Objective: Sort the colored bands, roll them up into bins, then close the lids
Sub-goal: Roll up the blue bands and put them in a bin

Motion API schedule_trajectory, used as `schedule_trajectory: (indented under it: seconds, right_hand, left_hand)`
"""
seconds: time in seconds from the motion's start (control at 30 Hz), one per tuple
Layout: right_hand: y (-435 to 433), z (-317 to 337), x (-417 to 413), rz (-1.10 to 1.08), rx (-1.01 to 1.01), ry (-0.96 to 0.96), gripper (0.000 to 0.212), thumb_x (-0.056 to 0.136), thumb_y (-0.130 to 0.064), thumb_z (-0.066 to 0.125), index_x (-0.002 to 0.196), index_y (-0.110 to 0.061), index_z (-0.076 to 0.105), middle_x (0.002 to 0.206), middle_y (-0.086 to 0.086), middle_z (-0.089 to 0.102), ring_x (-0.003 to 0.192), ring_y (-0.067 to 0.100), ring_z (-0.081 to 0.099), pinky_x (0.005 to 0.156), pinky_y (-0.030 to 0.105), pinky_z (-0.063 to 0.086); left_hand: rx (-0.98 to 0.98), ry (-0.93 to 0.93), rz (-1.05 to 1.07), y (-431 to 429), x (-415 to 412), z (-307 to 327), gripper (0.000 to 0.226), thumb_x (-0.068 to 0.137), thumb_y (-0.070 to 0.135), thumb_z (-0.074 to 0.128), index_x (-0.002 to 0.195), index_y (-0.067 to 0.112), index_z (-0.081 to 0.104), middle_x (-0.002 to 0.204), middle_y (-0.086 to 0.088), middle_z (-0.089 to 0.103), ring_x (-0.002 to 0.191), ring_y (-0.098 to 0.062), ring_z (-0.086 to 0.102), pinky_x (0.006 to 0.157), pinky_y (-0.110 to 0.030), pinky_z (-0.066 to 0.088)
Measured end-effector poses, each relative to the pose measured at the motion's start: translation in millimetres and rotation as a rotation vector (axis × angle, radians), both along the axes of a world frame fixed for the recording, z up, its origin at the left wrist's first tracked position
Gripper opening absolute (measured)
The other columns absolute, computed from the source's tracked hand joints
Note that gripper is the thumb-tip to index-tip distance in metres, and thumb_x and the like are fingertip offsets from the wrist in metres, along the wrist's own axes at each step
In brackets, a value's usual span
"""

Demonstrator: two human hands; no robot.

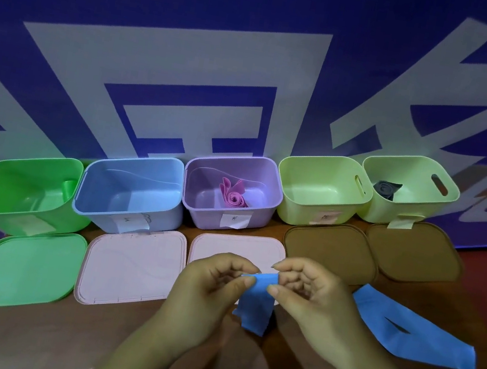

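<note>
My left hand [213, 288] and my right hand [311, 294] both pinch one end of a blue band [257, 301] just above the table's middle. The rest of that band trails right behind my right hand and lies flat on the table [421, 340]. Five open bins stand in a row at the back: green [20, 213], blue [131, 217], purple [200, 209], and two pale yellow-green ones [304, 213] [369, 210]. A rolled pink band [232, 198] lies in the purple bin. A dark grey band [385, 189] lies in the far right bin.
Lids lie flat in front of the bins: a green lid [21, 270], two pink lids [130, 268] [236, 243] and two brown lids [330, 249] [413, 252]. A blue banner wall [255, 58] stands right behind the bins. The brown table [52, 339] continues toward me.
</note>
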State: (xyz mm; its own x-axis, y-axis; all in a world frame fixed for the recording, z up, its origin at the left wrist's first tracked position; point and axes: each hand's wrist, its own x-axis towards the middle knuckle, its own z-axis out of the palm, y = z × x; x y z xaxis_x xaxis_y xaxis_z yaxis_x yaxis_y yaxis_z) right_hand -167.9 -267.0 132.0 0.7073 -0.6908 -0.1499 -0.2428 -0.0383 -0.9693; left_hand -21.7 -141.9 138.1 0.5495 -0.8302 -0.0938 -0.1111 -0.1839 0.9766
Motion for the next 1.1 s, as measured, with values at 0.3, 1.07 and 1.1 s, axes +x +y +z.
schedule_trajectory:
  seconds: [0.3,1.07,1.1]
  right_hand:
    - [-86,-69,-87,-0.054,-0.051,0.261,0.027,0.076,-0.011,0.081,0.085,-0.035,0.072,0.085,-0.009,0.073,0.081,0.01,0.069,0.077,0.021,0.053]
    - [-235,-201,-153,0.32,-0.55,0.495,0.032,0.066,0.0,0.067,0.08,-0.028,0.065,0.078,-0.012,0.067,0.078,0.019,0.063,0.069,0.022,0.044]
    - [-236,-198,-153,0.322,-0.542,0.475,0.03,0.067,-0.003,0.065,0.081,-0.03,0.062,0.076,-0.011,0.068,0.076,0.018,0.063,0.068,0.022,0.043]
  left_hand:
    - [0.191,0.002,-0.02,-59,-50,-46,0.016,0.093,0.01,0.065,0.083,0.019,0.074,0.083,0.005,0.073,0.077,-0.008,0.064,0.076,-0.022,0.05]
    - [0.372,0.085,0.173,-160,-126,-95,0.016,0.09,0.0,0.067,0.083,0.013,0.074,0.084,0.005,0.075,0.082,-0.003,0.069,0.077,-0.016,0.05]
    - [0.368,0.08,0.18,-160,-126,-93,0.016,0.089,0.0,0.067,0.083,0.012,0.074,0.082,0.005,0.075,0.08,-0.002,0.068,0.076,-0.014,0.049]
